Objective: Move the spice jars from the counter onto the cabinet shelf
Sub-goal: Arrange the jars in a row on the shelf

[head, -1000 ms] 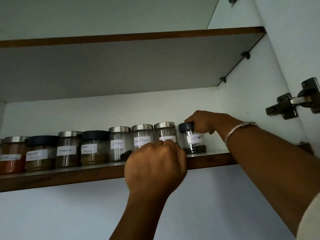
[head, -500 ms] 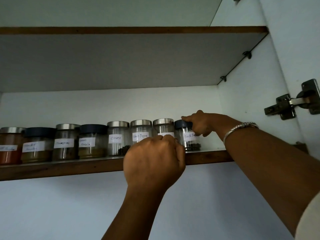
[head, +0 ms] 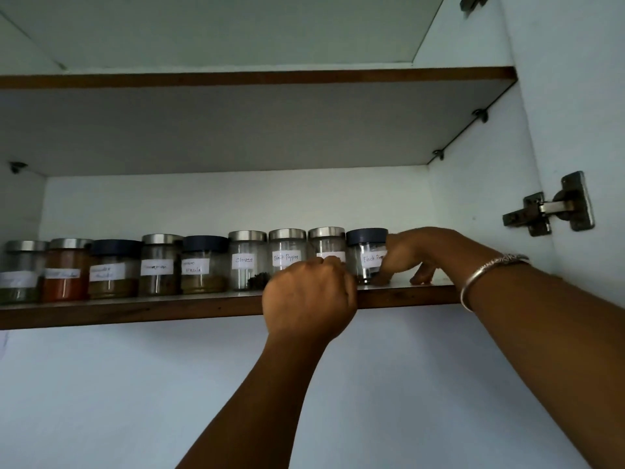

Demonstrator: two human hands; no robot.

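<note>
Several labelled spice jars stand in a row on the wooden cabinet shelf (head: 135, 311). The rightmost, a dark-lidded jar (head: 367, 253) marked "Black Pepper", stands upright against a silver-lidded jar (head: 326, 240). My right hand (head: 414, 255) lies against the dark-lidded jar's right side, its fingers pointing down with the tips on the shelf. My left hand (head: 309, 296) is a curled fist in front of the shelf edge. It covers the lower parts of the silver-lidded jar and of the silver-lidded "Black Pepper" jar (head: 286, 252). What its fingers hold is hidden.
An upper shelf (head: 257, 77) hangs above the row of jars. To the right are the cabinet's side wall and a metal door hinge (head: 554, 208). A short stretch of bare shelf lies to the right of my right hand. A "Cloves" jar (head: 246, 258) stands left of my fist.
My right hand has come off the dark lid and dropped to the jar's right side, fingertips on the shelf. The jar now stands closer to its neighbour. My left fist has stayed put.
</note>
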